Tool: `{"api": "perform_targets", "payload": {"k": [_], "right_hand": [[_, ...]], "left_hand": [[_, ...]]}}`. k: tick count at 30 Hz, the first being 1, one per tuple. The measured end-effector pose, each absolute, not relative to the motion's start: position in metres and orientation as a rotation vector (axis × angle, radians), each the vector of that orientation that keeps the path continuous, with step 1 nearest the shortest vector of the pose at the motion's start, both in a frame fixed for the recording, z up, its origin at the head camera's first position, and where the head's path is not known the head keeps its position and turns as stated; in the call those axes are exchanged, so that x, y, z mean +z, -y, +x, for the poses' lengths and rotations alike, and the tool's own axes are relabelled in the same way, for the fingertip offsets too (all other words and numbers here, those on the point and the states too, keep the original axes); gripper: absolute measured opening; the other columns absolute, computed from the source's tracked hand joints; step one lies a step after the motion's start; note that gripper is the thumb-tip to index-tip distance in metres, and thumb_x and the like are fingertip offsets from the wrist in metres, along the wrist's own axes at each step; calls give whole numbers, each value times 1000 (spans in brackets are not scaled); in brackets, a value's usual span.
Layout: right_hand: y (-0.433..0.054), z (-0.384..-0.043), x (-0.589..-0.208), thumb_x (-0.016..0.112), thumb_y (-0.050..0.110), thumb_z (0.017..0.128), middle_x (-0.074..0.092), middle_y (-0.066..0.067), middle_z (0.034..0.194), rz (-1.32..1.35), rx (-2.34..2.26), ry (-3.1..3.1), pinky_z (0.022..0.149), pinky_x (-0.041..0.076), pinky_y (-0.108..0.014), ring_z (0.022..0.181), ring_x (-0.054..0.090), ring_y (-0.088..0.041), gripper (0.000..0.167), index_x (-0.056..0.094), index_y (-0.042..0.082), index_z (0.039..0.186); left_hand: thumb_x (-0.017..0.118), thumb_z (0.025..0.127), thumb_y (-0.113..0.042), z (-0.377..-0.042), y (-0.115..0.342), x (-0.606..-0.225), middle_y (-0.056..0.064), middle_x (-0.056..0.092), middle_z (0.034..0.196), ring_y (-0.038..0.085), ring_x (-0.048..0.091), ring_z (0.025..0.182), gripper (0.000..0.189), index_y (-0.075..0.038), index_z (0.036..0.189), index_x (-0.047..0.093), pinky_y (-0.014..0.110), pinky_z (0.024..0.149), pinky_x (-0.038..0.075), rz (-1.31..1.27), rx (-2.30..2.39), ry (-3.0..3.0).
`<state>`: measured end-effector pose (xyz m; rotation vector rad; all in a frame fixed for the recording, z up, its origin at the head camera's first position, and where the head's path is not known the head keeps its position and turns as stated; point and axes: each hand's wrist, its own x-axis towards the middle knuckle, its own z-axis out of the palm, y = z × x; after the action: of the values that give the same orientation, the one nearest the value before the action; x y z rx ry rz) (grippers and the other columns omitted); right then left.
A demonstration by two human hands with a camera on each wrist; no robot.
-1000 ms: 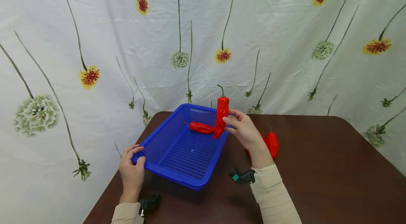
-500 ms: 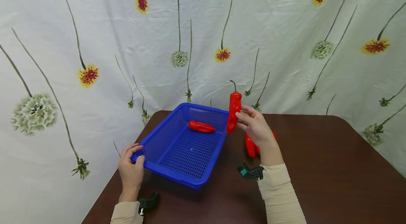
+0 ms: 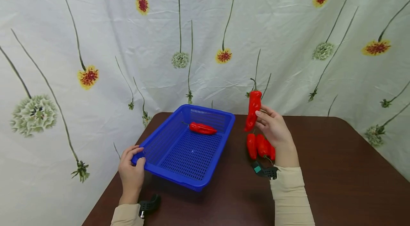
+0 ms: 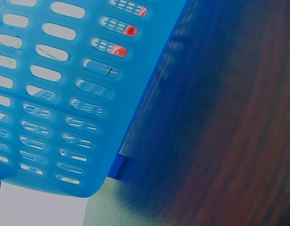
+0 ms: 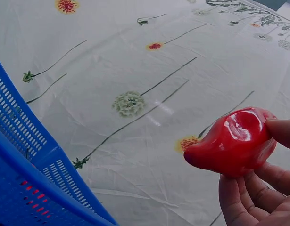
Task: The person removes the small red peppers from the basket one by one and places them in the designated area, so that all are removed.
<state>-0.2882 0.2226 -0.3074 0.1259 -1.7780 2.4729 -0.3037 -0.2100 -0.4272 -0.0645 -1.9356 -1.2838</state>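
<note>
My right hand (image 3: 272,126) pinches a red pepper (image 3: 254,109) between thumb and fingers, stem upward, to the right of the blue basket (image 3: 221,147). In the right wrist view the same pepper (image 5: 234,141) points its tip at the camera's left, with the thumb on one side and the fingers below. My left hand (image 3: 131,174) grips the near left corner of the basket, thumb over the rim. Another red pepper (image 3: 203,128) lies inside the basket toward its far end. The left wrist view shows the slotted basket wall (image 4: 64,108) close up, with red showing through a few slots.
Several red peppers (image 3: 261,146) lie on the dark brown table (image 3: 330,162) below my right hand, which partly hides them. A white cloth (image 3: 205,33) printed with flowers hangs behind the table. Each wrist wears a black camera mount (image 3: 264,171).
My right hand has moved right with the pepper, from over the basket's right rim to above the peppers on the table. The left hand and basket have stayed in place.
</note>
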Motion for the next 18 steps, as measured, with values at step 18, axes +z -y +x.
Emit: {"api": "perform_targets", "payload": {"k": [18], "right_hand": [[-260, -287, -324, 56, 19, 101, 57, 10, 114, -130, 2407, 1796, 87, 51, -17, 98, 59, -7, 68, 22, 4, 158]], "left_hand": [[57, 79, 11, -304, 210, -427, 12, 64, 119, -11, 47, 110, 26, 8, 100, 70, 3, 93, 34, -63, -1288, 1927]]}}
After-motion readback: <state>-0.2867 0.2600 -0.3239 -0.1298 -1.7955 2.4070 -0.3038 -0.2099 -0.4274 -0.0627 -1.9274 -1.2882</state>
